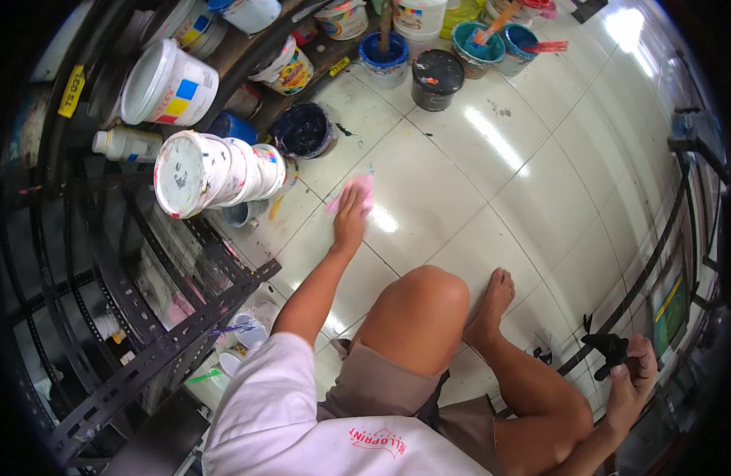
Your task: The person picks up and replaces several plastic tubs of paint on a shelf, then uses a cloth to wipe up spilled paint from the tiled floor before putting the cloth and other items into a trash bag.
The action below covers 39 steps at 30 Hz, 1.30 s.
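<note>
My left hand (349, 216) presses a pink cloth (366, 195) against the pale tiled floor (429, 186), its fingers stretched down over it. The hand and cloth are slightly blurred. Just beyond them, to the left, stands an open bucket (303, 131) with dark paint inside. At the lower right, my right hand (636, 374) has its fingers around a black, pointed piece (607, 347) beside a dark metal bar; its exact kind I cannot make out.
Stacked white tubs (222, 176) and a dark metal rack (163, 345) line the left side. Paint buckets, some with tools, stand at the back, with a lidded black bucket (437, 79) in front. Dark metal frames (655, 254) run along the right. My bare foot (492, 305) is on the floor.
</note>
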Each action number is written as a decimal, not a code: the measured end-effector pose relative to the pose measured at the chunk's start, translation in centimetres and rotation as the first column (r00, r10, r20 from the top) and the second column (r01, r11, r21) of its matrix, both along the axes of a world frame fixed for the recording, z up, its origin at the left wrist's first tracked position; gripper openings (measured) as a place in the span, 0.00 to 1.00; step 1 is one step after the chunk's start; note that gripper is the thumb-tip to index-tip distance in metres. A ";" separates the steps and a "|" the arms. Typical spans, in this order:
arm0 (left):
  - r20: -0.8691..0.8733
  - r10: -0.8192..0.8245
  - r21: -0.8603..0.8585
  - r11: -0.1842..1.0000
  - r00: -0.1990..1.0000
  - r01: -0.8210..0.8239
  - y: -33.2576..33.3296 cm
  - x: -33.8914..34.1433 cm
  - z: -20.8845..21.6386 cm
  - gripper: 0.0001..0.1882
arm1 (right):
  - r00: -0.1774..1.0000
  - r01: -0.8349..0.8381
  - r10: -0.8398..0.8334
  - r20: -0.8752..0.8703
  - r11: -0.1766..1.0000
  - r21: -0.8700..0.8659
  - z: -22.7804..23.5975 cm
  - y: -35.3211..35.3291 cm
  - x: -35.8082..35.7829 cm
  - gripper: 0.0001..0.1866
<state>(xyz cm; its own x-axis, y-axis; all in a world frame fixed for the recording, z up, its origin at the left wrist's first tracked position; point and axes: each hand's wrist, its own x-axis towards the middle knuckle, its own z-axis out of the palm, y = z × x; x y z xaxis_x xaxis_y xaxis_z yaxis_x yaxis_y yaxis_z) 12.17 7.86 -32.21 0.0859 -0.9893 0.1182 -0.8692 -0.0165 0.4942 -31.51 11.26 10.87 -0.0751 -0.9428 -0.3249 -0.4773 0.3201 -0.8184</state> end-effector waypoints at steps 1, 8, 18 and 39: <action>0.007 -0.006 -0.021 1.000 1.000 0.007 -2.4 0.6 0.0 0.23 | 1.000 -0.021 0.021 0.007 0.999 -0.031 -0.3 -0.5 0.4 0.21; -0.093 -0.034 -0.051 0.998 0.995 0.029 -4.9 -1.0 -1.2 0.24 | 0.992 -0.115 0.112 0.053 0.992 0.044 0.3 -1.6 2.3 0.19; 0.025 0.068 -0.021 0.997 0.997 -0.068 -9.5 1.8 -1.4 0.24 | 1.000 -0.004 0.005 0.014 0.997 -0.080 -0.8 -2.4 3.2 0.15; -0.173 0.190 -0.058 0.978 0.966 -0.203 -3.6 0.5 -2.3 0.25 | 0.994 -0.079 0.077 -0.072 0.996 -0.037 -2.0 -2.7 3.0 0.18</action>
